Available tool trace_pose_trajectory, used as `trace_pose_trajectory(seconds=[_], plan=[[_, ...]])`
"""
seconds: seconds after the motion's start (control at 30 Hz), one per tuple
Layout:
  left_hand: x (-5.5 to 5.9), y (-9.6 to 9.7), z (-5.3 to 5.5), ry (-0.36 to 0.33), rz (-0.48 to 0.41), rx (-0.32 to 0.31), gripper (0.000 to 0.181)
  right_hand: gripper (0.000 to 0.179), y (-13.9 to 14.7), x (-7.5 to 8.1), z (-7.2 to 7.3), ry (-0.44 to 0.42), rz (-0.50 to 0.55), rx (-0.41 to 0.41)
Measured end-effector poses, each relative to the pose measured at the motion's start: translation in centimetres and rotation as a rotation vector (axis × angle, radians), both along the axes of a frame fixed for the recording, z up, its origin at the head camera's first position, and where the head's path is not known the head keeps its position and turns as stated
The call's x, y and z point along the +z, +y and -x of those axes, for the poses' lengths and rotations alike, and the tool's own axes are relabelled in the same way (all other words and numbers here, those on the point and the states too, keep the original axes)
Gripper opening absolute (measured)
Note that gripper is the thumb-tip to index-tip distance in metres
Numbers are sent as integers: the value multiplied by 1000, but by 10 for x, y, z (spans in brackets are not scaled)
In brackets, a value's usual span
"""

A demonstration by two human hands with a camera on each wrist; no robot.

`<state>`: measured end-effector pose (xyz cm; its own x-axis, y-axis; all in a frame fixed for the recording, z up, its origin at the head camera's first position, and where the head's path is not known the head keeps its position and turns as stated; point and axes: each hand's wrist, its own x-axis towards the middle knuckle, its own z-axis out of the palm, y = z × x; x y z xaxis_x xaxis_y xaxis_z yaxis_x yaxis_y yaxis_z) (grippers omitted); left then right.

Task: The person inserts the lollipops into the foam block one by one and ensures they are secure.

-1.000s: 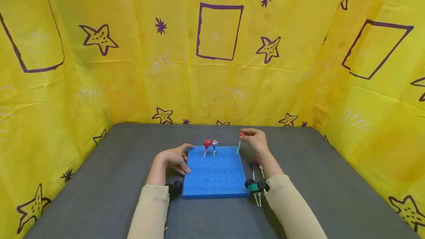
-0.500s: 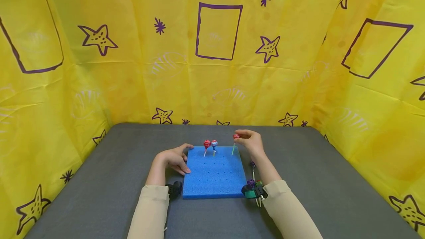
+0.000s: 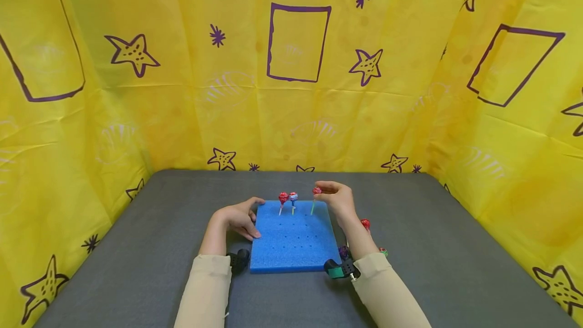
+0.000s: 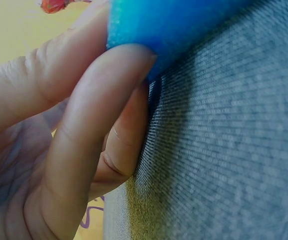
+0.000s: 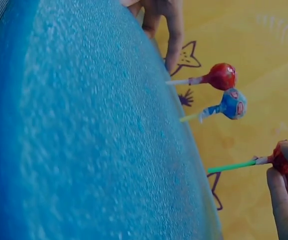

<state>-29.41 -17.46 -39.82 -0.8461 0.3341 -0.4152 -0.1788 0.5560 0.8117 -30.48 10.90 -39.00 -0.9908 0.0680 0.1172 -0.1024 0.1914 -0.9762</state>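
Pinching red lollipop (image 5: 256, 160) at wrapped head with right hand (image 3: 338, 200), above far part of blue foam board (image 3: 296, 258); holding board's left edge with left hand (image 3: 239, 218). Probably light, stiff-sticked, slick-wrapped; best gripped at head.

Blue board (image 3: 291, 259); green lollipop stick (image 5: 231, 167); yellow star-printed cloth (image 3: 173, 120).

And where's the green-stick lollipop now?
In the head view, the green-stick lollipop is pinched in the right hand, over the far right part of the foam block, right of the blue-wrapped lollipop.
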Motion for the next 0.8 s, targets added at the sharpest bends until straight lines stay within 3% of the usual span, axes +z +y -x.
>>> trace_pose_trajectory(seconds=[0.43,0.8], plan=[[1,2,0,-6,6,5,96,33,-8,-5,-2,-12,43,-37],[1,1,-1,-5,12,9,96,33,-13,-11,-3,28,69,-29]])
